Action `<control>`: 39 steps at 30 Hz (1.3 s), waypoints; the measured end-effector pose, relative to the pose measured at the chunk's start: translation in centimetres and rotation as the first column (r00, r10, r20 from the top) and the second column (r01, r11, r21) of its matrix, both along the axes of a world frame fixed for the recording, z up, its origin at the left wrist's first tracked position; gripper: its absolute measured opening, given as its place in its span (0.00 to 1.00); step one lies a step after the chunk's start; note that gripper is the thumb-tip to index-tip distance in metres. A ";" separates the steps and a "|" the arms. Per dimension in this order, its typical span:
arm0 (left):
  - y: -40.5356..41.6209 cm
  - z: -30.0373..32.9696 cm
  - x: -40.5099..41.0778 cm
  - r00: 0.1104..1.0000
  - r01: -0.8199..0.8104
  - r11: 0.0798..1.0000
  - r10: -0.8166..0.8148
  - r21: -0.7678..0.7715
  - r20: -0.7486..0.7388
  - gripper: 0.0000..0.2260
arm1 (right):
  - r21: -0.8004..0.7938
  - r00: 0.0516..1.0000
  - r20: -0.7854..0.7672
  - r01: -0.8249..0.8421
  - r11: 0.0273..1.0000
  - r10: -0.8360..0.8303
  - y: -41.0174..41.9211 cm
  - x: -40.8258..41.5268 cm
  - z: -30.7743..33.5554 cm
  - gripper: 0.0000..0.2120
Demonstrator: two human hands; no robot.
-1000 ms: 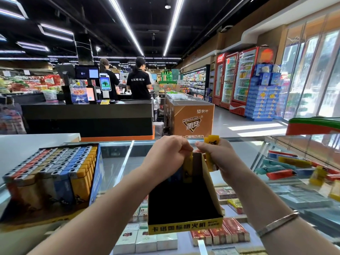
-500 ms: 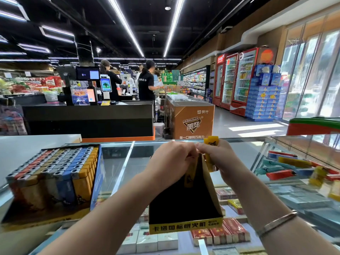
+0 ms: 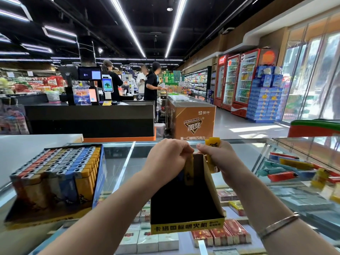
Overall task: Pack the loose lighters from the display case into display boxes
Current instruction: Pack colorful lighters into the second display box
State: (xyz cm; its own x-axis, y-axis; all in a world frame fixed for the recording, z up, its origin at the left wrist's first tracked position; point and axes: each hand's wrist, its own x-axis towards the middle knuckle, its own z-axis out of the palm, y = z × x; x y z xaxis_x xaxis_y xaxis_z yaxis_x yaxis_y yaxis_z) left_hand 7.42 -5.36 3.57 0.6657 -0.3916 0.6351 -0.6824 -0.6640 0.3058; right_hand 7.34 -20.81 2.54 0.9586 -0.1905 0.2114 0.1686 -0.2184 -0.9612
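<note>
I see the empty display box tilted up over the glass worktop, its yellow front lip printed 卡塔国际明火机. My left hand has its fingers curled round a yellow lighter at the box's back wall, lowering into the black interior. My right hand grips a second yellow lighter just outside the box's right wall, fingers clamped on it. Left of the box, apart from it, a filled display box holds rows of lighters in red, grey, blue and yellow. Loose lighters lie in the case at right, under glass. Beyond the worktop's far edge stands an orange freezer marked 蒙牛 and 随变. Open glass lies between the two boxes.
</note>
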 end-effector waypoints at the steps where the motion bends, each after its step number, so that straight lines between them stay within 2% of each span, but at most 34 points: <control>1: 0.0 0.0 0.0 1.000 0.000 1.000 0.000 0.004 0.007 0.08 | -0.002 1.000 -0.001 0.004 1.000 -0.004 0.0 0.0 0.0 0.10; 6: -0.2 -0.5 -0.3 0.983 -0.018 0.991 -0.007 0.133 0.183 0.06 | 0.018 1.000 -0.010 -0.001 1.000 0.001 0.0 -0.1 0.0 0.17; 9: -0.1 -0.6 -0.3 0.975 -0.020 0.983 -0.021 0.183 0.222 0.06 | 0.013 1.000 -0.008 -0.009 1.000 0.009 0.0 -0.1 0.0 0.18; 16: 0.0 -0.3 -0.1 0.994 0.029 0.975 -0.053 0.219 0.100 0.06 | 0.008 1.000 0.006 -0.007 1.000 0.007 0.0 -0.1 0.0 0.17; 20: 0.6 -0.5 0.0 0.999 0.042 0.980 -0.042 0.193 -0.005 0.10 | 0.017 1.000 0.006 -0.015 1.000 0.015 0.0 -0.2 0.1 0.11; 22: 0.7 -0.7 -0.1 1.000 0.028 0.987 -0.027 0.159 -0.009 0.11 | 0.014 1.000 0.006 -0.018 1.000 0.018 0.0 -0.2 0.1 0.08; 30: 0.6 -0.8 -0.3 1.000 -0.012 1.000 0.012 0.003 -0.010 0.09 | 0.001 1.000 0.017 -0.015 1.000 0.015 0.1 -0.1 0.1 0.09; 35: 0.4 -0.8 -0.4 0.996 -0.043 0.994 0.035 0.103 0.079 0.07 | -0.012 1.000 0.019 -0.003 1.000 0.004 0.2 -0.1 0.1 0.09; 39: 0.1 -0.7 -0.3 0.998 -0.054 0.983 0.047 0.178 0.046 0.07 | -0.002 1.000 0.014 0.001 1.000 -0.001 0.2 -0.1 0.1 0.10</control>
